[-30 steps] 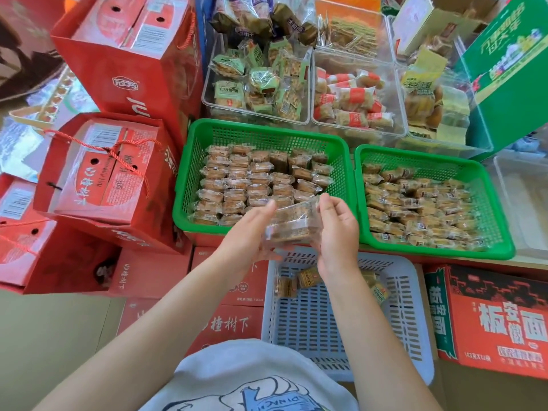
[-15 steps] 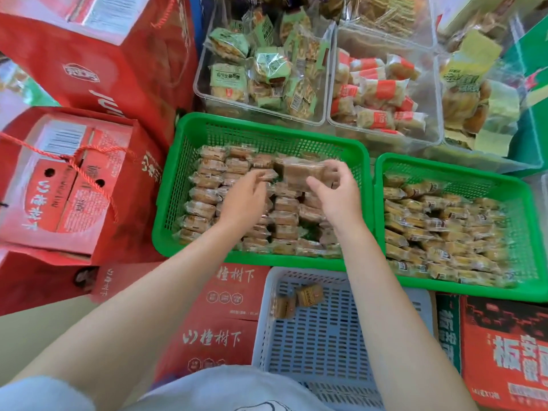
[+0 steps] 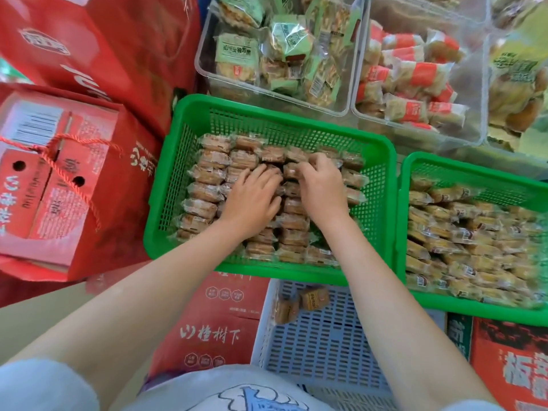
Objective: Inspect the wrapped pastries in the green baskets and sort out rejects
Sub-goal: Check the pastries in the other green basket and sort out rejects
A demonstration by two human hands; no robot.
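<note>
Reaching into the left green basket [image 3: 178, 185], both hands rest on the rows of wrapped pastries [image 3: 207, 179]. The left hand [image 3: 252, 200] lies flat, grip released, fingers spread over the packets. The right hand [image 3: 321, 185] curls its fingertips round one pastry [image 3: 292, 170] (partly hidden). Two pastries [image 3: 299, 304] lie in the white basket [image 3: 320, 351] below.

Looked like a snack shop or food stockroom: clear bins [image 3: 350, 111] of wrapped snacks, green baskets [image 3: 382, 203] packed with wrapped pastries [image 3: 207, 176], red gift cartons [image 3: 74, 185] with rope handles stacked all round.
</note>
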